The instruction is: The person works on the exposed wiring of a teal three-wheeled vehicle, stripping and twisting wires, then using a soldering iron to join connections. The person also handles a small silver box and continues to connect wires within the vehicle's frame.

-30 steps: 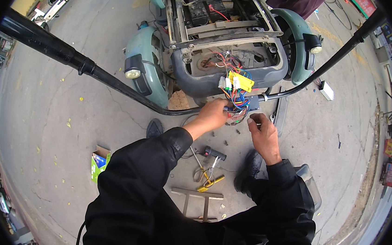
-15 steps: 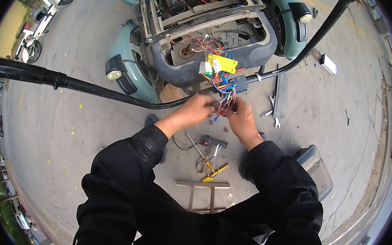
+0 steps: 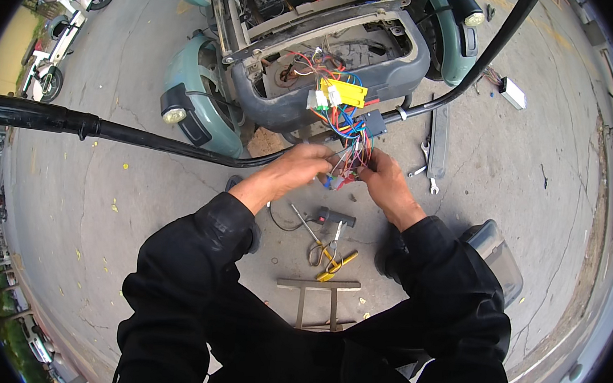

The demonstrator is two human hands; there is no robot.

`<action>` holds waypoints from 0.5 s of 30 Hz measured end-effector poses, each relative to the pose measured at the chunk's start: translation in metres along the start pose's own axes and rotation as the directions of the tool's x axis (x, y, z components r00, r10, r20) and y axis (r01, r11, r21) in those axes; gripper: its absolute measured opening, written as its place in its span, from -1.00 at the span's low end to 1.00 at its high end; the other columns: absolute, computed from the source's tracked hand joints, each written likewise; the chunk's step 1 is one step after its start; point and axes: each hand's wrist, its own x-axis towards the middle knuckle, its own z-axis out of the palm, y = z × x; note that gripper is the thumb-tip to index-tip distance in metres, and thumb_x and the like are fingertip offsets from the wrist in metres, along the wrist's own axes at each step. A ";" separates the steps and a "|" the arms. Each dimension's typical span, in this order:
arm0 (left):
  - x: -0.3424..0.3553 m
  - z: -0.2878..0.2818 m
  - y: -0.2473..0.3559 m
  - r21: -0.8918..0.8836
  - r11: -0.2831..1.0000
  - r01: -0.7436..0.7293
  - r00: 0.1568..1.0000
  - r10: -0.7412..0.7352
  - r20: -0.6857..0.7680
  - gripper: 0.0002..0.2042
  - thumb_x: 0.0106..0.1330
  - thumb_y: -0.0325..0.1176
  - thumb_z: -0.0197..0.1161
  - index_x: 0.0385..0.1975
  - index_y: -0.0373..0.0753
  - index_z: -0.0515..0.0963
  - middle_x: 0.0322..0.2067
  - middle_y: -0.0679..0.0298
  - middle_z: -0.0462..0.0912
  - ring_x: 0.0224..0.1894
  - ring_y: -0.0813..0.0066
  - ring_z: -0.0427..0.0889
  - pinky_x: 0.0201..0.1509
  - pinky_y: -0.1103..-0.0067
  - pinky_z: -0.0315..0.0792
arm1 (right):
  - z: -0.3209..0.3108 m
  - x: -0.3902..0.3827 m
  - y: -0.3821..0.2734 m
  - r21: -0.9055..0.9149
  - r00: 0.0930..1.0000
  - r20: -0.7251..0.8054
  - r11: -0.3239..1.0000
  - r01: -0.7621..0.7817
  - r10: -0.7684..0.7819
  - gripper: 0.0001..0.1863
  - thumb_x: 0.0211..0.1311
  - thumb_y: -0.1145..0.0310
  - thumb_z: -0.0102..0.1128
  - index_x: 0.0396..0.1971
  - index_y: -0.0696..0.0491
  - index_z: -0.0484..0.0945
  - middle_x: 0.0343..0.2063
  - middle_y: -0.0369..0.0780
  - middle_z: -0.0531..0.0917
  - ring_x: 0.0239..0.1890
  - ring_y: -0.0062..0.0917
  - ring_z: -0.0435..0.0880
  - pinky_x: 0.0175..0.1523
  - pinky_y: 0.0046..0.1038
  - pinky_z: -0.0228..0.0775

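A bundle of coloured wires (image 3: 351,152) hangs from the front of a teal vehicle frame (image 3: 257,92), with white connectors (image 3: 321,98), a yellow plastic piece (image 3: 343,93) and a dark box (image 3: 374,122) among them. My left hand (image 3: 293,169) holds the lower wires from the left, fingers curled, tips partly hidden. My right hand (image 3: 389,183) grips the same wires from the right with thumb and fingers closed. Small red and blue wire ends (image 3: 336,181) show between my hands.
A black bent tube (image 3: 122,134) crosses the front. Spanners (image 3: 425,158), a long metal strip (image 3: 439,145), yellow-handled tools (image 3: 337,262), scissors, a switch housing (image 3: 335,217), a metal stand (image 3: 318,285), a clear bin (image 3: 497,266) and a silver box (image 3: 513,94) lie around. A white scooter (image 3: 61,39) stands at left.
My right hand has moved up and left onto the wires. My left hand has shifted down and left, and the wire ends hang lower between the hands. The view has shifted.
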 end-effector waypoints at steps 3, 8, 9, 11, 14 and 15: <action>0.001 -0.003 -0.001 0.083 0.996 -0.014 0.999 0.018 -0.049 -0.65 0.43 -0.27 0.28 0.12 -0.30 0.67 -0.17 0.41 0.70 -0.19 0.64 0.57 -0.10 0.58 0.43 | -0.004 0.001 0.002 0.086 0.995 0.040 0.992 -0.093 0.090 -0.72 0.44 0.63 0.07 0.07 0.29 0.62 -0.14 -0.10 0.79 -0.11 -0.42 0.72 0.10 -0.34 0.54; 0.001 -0.003 -0.001 0.086 0.996 -0.013 0.992 0.024 -0.126 -0.61 0.38 -0.31 0.38 0.15 -0.34 0.65 -0.20 0.41 0.67 -0.21 0.66 0.53 -0.12 0.61 0.43 | -0.010 0.003 0.001 0.183 0.984 0.098 0.969 -0.164 0.148 -0.68 0.46 0.63 0.09 0.14 0.26 0.60 -0.07 -0.19 0.75 0.01 -0.52 0.69 0.27 -0.39 0.50; 0.001 -0.003 -0.001 0.086 0.996 -0.005 0.992 0.016 -0.123 -0.60 0.38 -0.32 0.39 0.16 -0.34 0.65 -0.20 0.41 0.67 -0.21 0.66 0.53 -0.12 0.60 0.43 | -0.011 0.003 0.000 0.187 0.982 0.101 0.967 -0.174 0.157 -0.66 0.45 0.63 0.08 0.15 0.26 0.61 -0.06 -0.20 0.75 0.02 -0.52 0.68 0.27 -0.40 0.49; 0.002 -0.004 0.000 0.086 0.996 0.001 0.992 0.010 -0.124 -0.60 0.39 -0.33 0.38 0.18 -0.35 0.64 -0.19 0.40 0.68 -0.20 0.66 0.54 -0.10 0.60 0.44 | -0.013 0.003 -0.003 0.191 0.978 0.116 0.963 -0.192 0.172 -0.65 0.42 0.63 0.08 0.15 0.25 0.61 -0.06 -0.21 0.75 0.01 -0.53 0.68 0.26 -0.41 0.48; 0.002 -0.003 0.000 0.072 0.997 -0.019 0.992 0.028 -0.120 -0.60 0.42 -0.35 0.35 0.21 -0.34 0.64 -0.16 0.38 0.69 -0.15 0.65 0.57 -0.05 0.60 0.47 | -0.015 0.003 -0.007 0.201 0.973 0.132 0.957 -0.211 0.187 -0.66 0.40 0.62 0.09 0.12 0.25 0.63 -0.08 -0.21 0.75 -0.02 -0.53 0.67 0.21 -0.43 0.47; 0.002 -0.003 0.000 0.062 0.997 -0.037 0.993 0.043 -0.108 -0.60 0.43 -0.35 0.34 0.22 -0.33 0.64 -0.14 0.38 0.70 -0.12 0.64 0.58 -0.02 0.60 0.48 | -0.015 0.003 -0.008 0.209 0.974 0.122 0.954 -0.216 0.193 -0.67 0.40 0.61 0.09 0.10 0.26 0.65 -0.08 -0.19 0.76 -0.02 -0.52 0.66 0.19 -0.42 0.47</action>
